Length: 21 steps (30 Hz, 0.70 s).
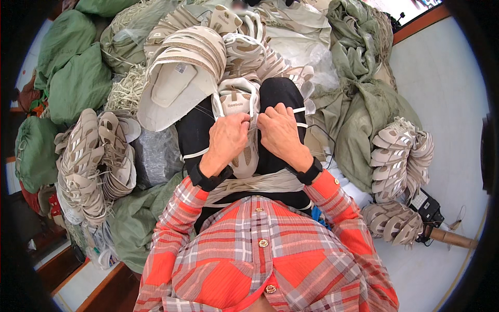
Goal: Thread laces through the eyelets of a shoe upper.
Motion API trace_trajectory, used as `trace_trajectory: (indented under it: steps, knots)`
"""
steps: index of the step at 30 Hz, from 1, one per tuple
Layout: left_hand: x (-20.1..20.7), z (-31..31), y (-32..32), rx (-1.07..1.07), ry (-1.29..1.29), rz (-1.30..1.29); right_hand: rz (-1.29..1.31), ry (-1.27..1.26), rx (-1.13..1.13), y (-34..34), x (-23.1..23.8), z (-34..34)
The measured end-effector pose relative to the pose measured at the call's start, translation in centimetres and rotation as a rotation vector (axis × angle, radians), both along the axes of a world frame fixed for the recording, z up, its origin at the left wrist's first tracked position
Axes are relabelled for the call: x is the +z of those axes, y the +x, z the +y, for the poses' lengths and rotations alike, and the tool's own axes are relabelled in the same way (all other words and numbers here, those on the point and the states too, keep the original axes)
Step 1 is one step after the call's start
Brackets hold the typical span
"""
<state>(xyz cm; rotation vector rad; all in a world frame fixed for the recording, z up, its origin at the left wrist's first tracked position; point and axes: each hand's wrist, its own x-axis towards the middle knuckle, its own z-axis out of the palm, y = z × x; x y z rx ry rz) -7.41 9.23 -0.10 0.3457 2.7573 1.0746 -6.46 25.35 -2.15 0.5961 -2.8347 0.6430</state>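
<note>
A beige and white shoe upper (235,100) lies lengthwise on my lap between my knees, its tongue upright at the far end. My left hand (227,140) is closed in a pinch at the left side of the lace opening. Opposite it, my right hand (282,134) pinches at the right side. A white shoelace (300,125) runs from my hands, with parts lying over both black trouser legs. The fingertips hide where the lace meets the eyelets. Nearer my body, a bundle of pale laces (254,183) stretches across my lap.
Nested uppers (179,86) lean at my left knee, with more stacks (83,161) farther left. Other uppers (397,156) stand at the right, near a small black device (427,207). Green sacks (80,86) and loose laces (129,91) surround me.
</note>
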Motion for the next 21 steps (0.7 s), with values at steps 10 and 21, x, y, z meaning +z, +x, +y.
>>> trace_trajectory:
  steps: [10,21]
  knots:
    - [-1.0,-0.2,-1.9,-0.225,-0.111,-0.031,-0.095,-0.22,-0.096,0.4,-0.9,-0.2]
    - [2.2,-5.5,-5.6,-0.342,-0.032,0.173,-0.031,-0.121,0.217,0.6,0.7,-0.8]
